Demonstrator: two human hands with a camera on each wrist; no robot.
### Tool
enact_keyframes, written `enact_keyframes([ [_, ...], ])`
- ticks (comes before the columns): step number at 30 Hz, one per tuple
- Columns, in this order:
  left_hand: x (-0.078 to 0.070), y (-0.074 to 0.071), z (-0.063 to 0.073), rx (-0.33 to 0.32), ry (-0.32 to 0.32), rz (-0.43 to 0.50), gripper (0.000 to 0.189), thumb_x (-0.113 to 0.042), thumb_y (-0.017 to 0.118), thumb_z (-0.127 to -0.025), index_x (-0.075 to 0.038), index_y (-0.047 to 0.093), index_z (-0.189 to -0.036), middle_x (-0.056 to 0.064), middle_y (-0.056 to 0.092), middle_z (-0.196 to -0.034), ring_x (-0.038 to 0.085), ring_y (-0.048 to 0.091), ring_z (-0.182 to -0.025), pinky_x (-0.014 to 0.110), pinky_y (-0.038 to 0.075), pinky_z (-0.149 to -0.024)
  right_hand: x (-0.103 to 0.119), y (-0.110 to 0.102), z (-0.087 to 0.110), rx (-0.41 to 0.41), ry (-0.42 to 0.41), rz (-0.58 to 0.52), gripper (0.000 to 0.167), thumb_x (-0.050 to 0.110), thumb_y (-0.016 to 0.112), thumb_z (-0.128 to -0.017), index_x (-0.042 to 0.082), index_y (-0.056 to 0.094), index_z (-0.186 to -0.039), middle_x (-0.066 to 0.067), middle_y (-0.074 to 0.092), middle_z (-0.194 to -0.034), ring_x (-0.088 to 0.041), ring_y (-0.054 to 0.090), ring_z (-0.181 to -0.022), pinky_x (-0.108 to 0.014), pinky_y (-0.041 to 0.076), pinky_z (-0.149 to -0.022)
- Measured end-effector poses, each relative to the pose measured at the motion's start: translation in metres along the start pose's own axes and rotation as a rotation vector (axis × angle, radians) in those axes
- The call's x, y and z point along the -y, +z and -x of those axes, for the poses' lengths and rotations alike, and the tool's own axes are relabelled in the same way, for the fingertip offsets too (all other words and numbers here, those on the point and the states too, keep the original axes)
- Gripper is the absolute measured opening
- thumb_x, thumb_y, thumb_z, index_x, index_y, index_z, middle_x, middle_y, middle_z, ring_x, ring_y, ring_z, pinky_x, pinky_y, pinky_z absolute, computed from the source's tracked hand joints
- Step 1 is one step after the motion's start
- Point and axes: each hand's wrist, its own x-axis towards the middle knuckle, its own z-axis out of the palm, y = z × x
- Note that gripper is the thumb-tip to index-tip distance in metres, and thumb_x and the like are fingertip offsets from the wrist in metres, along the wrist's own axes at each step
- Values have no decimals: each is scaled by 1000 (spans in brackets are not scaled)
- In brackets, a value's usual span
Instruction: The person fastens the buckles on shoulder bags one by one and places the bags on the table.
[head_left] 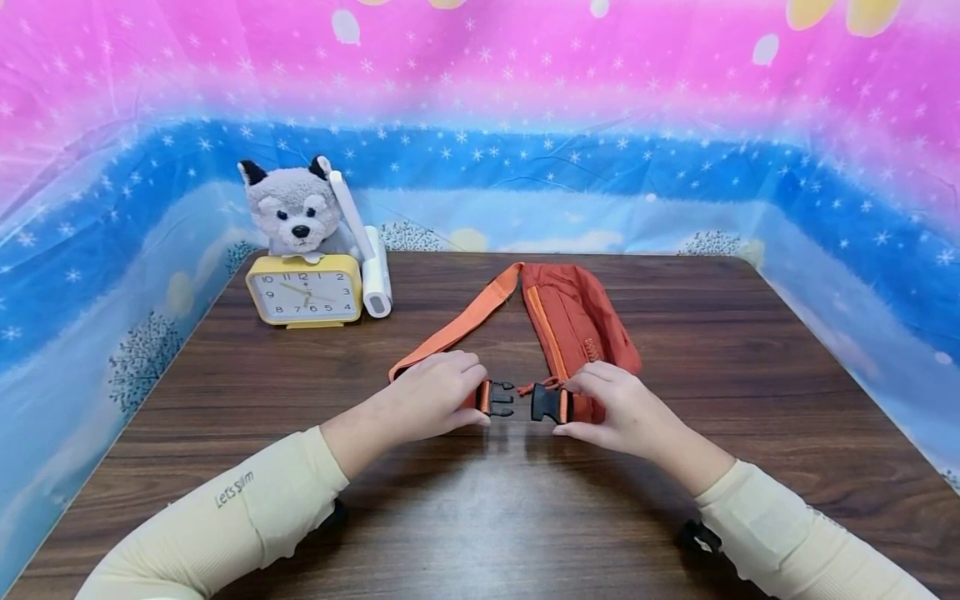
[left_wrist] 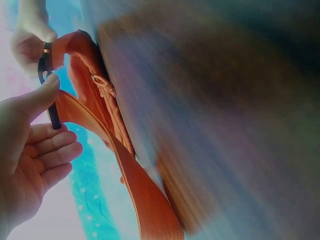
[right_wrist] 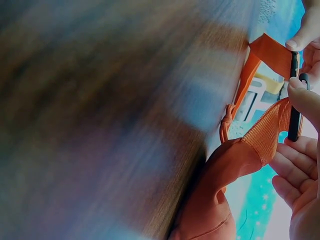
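Observation:
An orange-red waist bag (head_left: 577,312) lies on the wooden table, its orange strap (head_left: 465,323) looping out to the left. My left hand (head_left: 438,396) pinches the black pronged half of the side-release buckle (head_left: 498,399) between thumb and fingers. Facing it, the black socket half of the buckle (head_left: 550,403) is pinched by my right hand (head_left: 618,408). A small gap separates the two halves in the head view. In the left wrist view the strap (left_wrist: 145,200) hangs down from the left hand. The right wrist view shows the bag's fabric (right_wrist: 210,200) below the right hand.
At the back left of the table (head_left: 247,375) stand a yellow alarm clock (head_left: 305,292), a grey plush dog (head_left: 292,208) and a white folding device (head_left: 375,275). A printed cloth backdrop (head_left: 525,158) surrounds the table's far and side edges.

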Motion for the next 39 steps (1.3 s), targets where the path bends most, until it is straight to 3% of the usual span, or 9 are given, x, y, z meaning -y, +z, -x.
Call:
enact_keyframes([
  [27, -3, -1, -1, -24, 10, -8, 39, -40, 74, -79, -7, 60, -92, 1, 51, -83, 16, 49, -76, 31, 43, -71, 3, 1, -4, 2, 2, 3, 43, 37, 81, -70, 6, 65, -95, -1, 60, -89, -13, 56, -82, -31, 49, -72],
  [39, -6, -1, -3, -5, 1, -6, 40, -42, 73, -79, -7, 61, -95, 0, 50, -82, 15, 48, -74, 30, 41, -67, 3, 2, -3, -14, -10, 16, 42, 37, 82, -70, 7, 64, -93, -1, 60, -88, -13, 57, -80, -31, 49, -70],
])
